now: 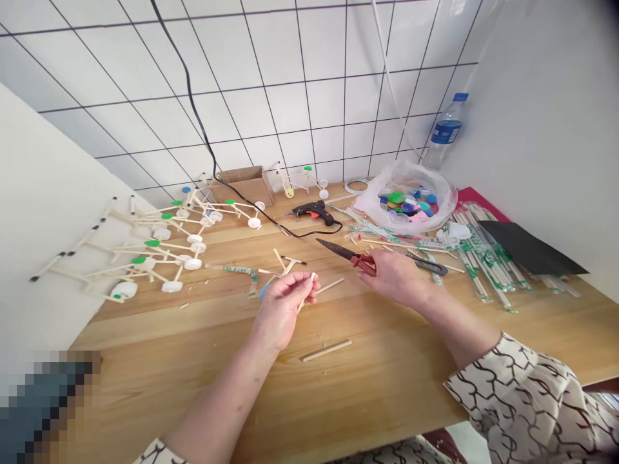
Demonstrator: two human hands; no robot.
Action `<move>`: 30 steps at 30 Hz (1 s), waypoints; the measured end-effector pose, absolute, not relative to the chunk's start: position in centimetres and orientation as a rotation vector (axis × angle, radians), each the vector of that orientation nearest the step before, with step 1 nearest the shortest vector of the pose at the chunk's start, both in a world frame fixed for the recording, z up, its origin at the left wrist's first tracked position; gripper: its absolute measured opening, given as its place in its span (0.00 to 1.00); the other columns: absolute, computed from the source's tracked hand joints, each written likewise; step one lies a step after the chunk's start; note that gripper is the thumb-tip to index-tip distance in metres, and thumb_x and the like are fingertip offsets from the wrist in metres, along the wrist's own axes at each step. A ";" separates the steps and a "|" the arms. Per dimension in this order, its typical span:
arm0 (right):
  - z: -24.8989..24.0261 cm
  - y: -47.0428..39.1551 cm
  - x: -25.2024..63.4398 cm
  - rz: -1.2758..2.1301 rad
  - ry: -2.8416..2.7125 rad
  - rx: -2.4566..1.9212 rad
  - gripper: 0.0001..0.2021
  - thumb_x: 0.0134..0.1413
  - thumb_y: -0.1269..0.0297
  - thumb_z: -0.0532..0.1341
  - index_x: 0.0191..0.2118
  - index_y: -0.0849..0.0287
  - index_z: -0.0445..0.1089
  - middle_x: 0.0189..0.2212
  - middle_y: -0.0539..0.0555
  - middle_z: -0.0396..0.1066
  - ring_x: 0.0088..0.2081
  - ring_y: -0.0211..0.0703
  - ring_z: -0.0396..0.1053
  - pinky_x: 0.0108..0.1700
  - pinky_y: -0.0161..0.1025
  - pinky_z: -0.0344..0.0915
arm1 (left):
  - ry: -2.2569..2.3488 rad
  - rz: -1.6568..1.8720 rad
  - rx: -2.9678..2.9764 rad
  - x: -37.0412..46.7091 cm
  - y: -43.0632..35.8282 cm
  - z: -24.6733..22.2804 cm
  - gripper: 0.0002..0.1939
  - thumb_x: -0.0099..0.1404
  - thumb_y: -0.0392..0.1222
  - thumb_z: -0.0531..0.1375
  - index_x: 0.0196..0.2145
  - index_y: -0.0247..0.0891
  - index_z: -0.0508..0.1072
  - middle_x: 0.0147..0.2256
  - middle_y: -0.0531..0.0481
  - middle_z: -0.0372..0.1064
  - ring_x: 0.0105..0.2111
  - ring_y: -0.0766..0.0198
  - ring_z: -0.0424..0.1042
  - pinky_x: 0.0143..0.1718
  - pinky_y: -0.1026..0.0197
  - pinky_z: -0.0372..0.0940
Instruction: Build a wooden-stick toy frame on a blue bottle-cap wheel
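My left hand (283, 309) pinches a short pale wooden stick (313, 276) between thumb and fingers, its lower part hidden by the hand. Scissors (342, 251) with red handles are gripped in my right hand (399, 278), their dark blades pointing left, apart from the stick. Just behind my left hand lies a small stick frame (285, 260) with a black tip, partly covered by the fingers. A loose stick (329, 285) lies between the hands. Closer to me rests another cut stick (327, 350) on the wooden table (387, 374).
Several stick models with bottle-cap wheels (171, 287) stand at left. Behind are a cardboard box (246, 187), a glue gun (314, 211) with a black cord and a bag of caps (372, 205). A utility knife (428, 263), wrapped chopsticks (488, 264) and a bottle (447, 129) are at right.
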State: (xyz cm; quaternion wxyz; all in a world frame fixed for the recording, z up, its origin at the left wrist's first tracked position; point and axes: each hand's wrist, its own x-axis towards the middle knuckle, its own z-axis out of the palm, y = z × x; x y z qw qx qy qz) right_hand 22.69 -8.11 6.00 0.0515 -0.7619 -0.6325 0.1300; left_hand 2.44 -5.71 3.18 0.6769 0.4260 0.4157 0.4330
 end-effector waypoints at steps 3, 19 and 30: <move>6.0 -8.0 23.3 0.324 -1.998 -2.358 0.16 0.53 0.54 0.57 0.41 0.62 0.69 0.36 0.62 0.74 0.40 0.54 0.72 0.35 0.40 0.62 | 0.923 0.968 0.928 2.3 -5.9 3.4 0.10 0.45 0.40 0.69 0.26 0.34 0.76 0.25 0.50 0.70 0.25 0.69 0.66 0.26 0.65 0.60; 4.2 -9.0 22.5 0.375 -2.095 -1.732 0.15 0.53 0.60 0.61 0.46 0.60 0.69 0.42 0.60 0.71 0.44 0.49 0.68 0.47 0.44 0.63 | 0.932 0.806 1.340 2.4 -7.2 3.2 0.11 0.58 0.41 0.59 0.38 0.36 0.65 0.26 0.52 0.71 0.22 0.69 0.62 0.23 0.65 0.57; 4.4 -9.5 20.1 0.821 -1.767 -1.383 0.07 0.53 0.67 0.58 0.27 0.61 0.69 0.24 0.50 0.72 0.28 0.37 0.67 0.33 0.34 0.62 | 1.055 0.657 1.660 1.4 -7.1 2.7 0.07 0.58 0.43 0.59 0.33 0.36 0.71 0.28 0.49 0.72 0.26 0.66 0.67 0.28 0.63 0.63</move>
